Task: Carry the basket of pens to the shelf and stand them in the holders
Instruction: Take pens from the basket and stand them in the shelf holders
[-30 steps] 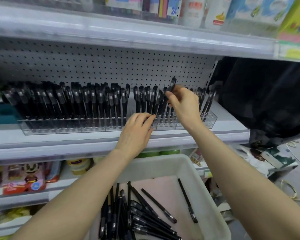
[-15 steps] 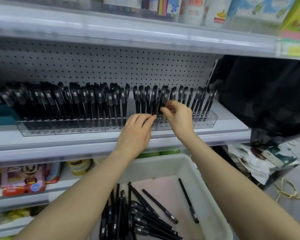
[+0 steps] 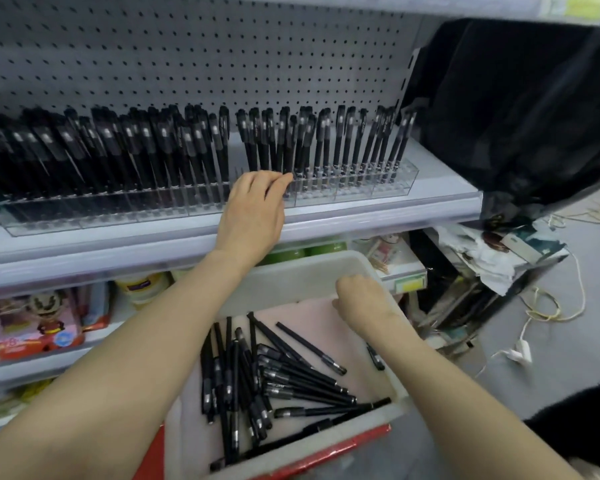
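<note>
The left hand [image 3: 253, 209] is resting with relaxed fingers, holding nothing, against the front wall of the clear holders [image 3: 378, 188] at mid-frame. Its fingertips are touching that wall just below the standing pens [image 3: 343, 140]. The right hand [image 3: 361, 299] is dipping into the basket [image 3: 291, 275] at lower centre, knuckles up and fingers curled under out of sight, so I cannot tell whether it is grasping a pen. The loose pens [image 3: 291, 379] are lying heaped on the pink liner [image 3: 312, 317], left of that hand. The holders are sitting on the shelf [image 3: 395, 213] above, with free slots showing along the front rows toward the right. To do this step well, the right hand should be pinching one pen near its cap and lifting it clear of the heap. It can then be arriving upright over a free slot while the left hand is steadying the holders.
</note>
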